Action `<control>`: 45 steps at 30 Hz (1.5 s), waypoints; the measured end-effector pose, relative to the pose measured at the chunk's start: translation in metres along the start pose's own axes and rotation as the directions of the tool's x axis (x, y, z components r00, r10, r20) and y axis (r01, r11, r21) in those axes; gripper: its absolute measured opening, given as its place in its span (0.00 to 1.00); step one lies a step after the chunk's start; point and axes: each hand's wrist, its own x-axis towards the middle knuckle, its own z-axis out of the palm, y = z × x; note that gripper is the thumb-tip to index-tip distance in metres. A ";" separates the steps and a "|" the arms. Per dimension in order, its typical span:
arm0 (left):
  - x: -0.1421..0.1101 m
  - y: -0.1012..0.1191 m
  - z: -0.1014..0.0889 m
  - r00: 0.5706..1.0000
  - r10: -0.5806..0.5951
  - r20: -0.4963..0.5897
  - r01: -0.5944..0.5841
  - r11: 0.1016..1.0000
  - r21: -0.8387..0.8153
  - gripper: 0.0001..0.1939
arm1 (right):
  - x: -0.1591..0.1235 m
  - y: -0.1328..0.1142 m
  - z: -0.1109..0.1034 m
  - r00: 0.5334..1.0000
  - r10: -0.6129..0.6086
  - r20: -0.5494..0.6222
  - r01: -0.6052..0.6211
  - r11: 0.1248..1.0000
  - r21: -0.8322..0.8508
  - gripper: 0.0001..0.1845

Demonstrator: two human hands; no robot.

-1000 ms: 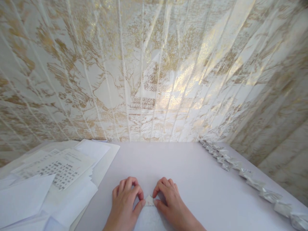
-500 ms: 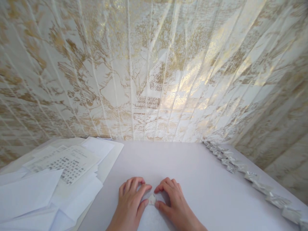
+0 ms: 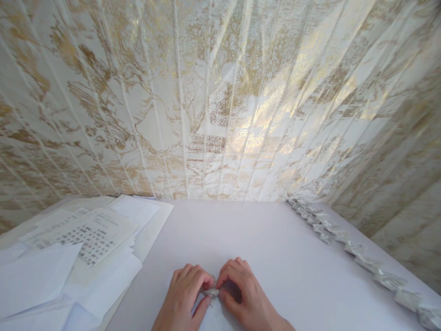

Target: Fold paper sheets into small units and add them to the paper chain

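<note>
A small folded silvery paper piece (image 3: pixel 211 292) is pinched between the fingertips of both hands, low in the middle of the view. Its left end sits between thumb and forefinger of my left hand (image 3: pixel 188 294). At its right end, the thumb and curled forefinger of my right hand (image 3: pixel 243 292) close on it. Fingers cover part of the piece, so its full shape is hidden. A pale sheet lies on the table under the hands.
Loose papers (image 3: pixel 99 285), some printed, are heaped on the left of the white table (image 3: pixel 220 230). Several folded silvery paper pieces (image 3: pixel 389 279) form a row along its right edge. White and gold patterned curtains (image 3: pixel 193 115) hang behind and at the right.
The paper piece has gone from a small flat triangle to a narrower raised shape. The fingertips of both hands have come closer together and closed on it. The view has shifted slightly.
</note>
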 end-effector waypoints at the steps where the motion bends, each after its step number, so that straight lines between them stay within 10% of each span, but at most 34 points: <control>1: 0.000 0.000 -0.001 1.000 -0.007 0.013 0.007 1.000 0.001 0.10 | 0.000 0.000 0.000 1.000 -0.006 0.005 0.006 1.000 -0.017 0.16; 13: 0.004 -0.005 -0.004 1.000 0.012 0.014 -0.013 0.996 0.093 0.07 | 0.004 -0.002 0.014 0.998 -0.058 -0.035 0.049 0.974 -0.222 0.07; 22: 0.006 -0.008 -0.011 0.987 -0.159 -0.019 0.134 0.886 -0.445 0.08 | 0.005 0.003 0.004 0.978 0.185 -0.094 -0.161 0.963 0.216 0.06; 33: 0.006 -0.002 -0.010 0.927 -0.375 -0.009 0.275 0.696 -0.664 0.16 | 0.011 0.005 0.005 0.925 0.354 -0.137 -0.129 0.632 0.764 0.18; 40: 0.004 0.008 -0.011 0.961 -0.273 0.047 0.255 0.806 -0.534 0.25 | 0.005 0.004 0.008 0.931 0.281 -0.235 -0.095 0.805 0.586 0.12; 45: 0.005 0.006 -0.011 0.953 -0.294 0.070 0.290 0.824 -0.487 0.14 | 0.002 0.004 0.009 0.963 0.217 -0.162 -0.100 0.842 0.531 0.10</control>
